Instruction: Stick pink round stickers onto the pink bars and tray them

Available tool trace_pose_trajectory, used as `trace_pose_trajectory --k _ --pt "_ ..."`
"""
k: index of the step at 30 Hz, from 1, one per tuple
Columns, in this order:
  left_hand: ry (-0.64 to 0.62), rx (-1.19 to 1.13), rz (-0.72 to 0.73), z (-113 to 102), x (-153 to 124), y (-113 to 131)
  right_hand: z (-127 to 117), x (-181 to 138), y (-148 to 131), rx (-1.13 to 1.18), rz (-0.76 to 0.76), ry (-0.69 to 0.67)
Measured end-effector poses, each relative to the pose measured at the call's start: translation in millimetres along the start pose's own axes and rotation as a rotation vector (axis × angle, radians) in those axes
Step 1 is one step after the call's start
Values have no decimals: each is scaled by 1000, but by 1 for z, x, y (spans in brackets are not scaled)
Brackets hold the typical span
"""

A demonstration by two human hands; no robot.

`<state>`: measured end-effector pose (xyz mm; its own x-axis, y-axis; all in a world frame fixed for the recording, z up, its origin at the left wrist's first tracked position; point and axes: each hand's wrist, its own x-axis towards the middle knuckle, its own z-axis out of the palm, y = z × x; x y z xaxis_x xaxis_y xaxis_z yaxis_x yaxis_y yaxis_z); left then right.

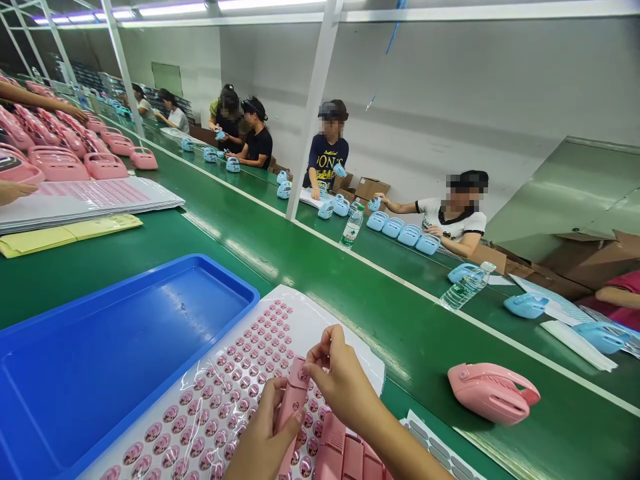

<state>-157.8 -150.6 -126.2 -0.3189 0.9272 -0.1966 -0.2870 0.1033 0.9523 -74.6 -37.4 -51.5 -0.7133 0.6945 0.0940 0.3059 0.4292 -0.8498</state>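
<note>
Very little here can be read. Across the green counter, a person's dark T-shirt carries pale yellow print: the big letters "ON'S" show clearly, with a line of small script above them that is too fine to make out. The water bottle standing on the far side has a green-and-white label, but its words are too small to tell. The round stickers on the sheet show only tiny pictures, with nothing legible.

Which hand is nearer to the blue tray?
Left. The left hand grips the pink part over the sticker sheet, beside the blue tray; the right hand is on the part's far side.
</note>
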Motion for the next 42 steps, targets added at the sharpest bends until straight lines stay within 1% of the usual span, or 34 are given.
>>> trace_pose_trajectory --k 4,7,15,20,25,27,30,33,35,38,42 --pt "53 44 -2 0 -2 1 -2 -2 -4 -6 26 -8" --pt "75 61 25 0 -3 1 -2 -2 -7 -28 34 -13" --pt "70 123 25 -2 -2 0 1 -4 -9 -75 30 -1" --pt "66 81 36 0 -3 3 2 -4 -5 -69 15 17" --pt "57 82 38 0 -2 0 6 -7 -2 -54 30 45" --pt "47 107 43 -1 -1 -1 10 -7 0 -62 59 90" --pt "25 150 11 -1 -2 4 9 -4 10 -80 108 175" --pt "34 202 7 1 -4 9 -1 1 29 -71 155 180" --pt "91 338 71 3 -4 8 -12 5 43 -77 192 140" --pt "228 598 208 3 -2 0 -23 8 59 -107 224 81" --pt "352 763 359 -3 3 -6 -19 10 67 -149 201 79"
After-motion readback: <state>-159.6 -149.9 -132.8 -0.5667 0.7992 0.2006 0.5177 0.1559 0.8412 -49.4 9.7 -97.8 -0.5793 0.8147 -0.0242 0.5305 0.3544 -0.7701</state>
